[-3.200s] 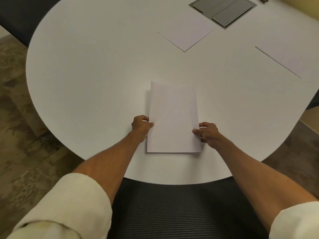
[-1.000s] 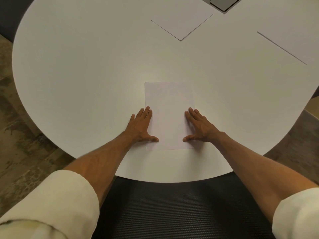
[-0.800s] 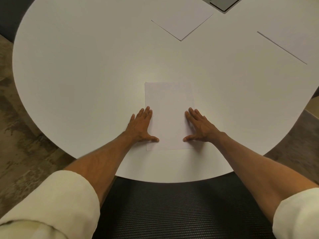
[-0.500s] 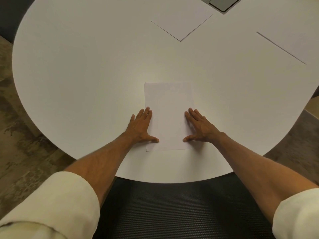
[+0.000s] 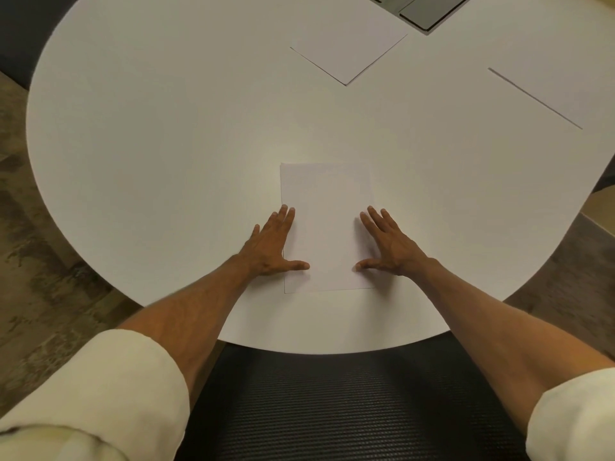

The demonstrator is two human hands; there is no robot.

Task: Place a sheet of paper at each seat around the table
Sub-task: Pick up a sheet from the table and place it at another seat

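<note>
The sheet of paper (image 5: 327,227) lies flat on the white table (image 5: 166,144), near the edge in front of the dark chair (image 5: 332,410). Both hands are open with straight fingers and grip nothing: the left hand (image 5: 271,247) presses on the sheet's left edge and the right hand (image 5: 389,247) on its right edge. To finish this step well, I think the hands should lift straight up without sliding, so that the light paper does not turn away from the seat; two other sheets, one farther away (image 5: 349,51) and one at the right (image 5: 559,78), suggest some seats are already served.
</note>
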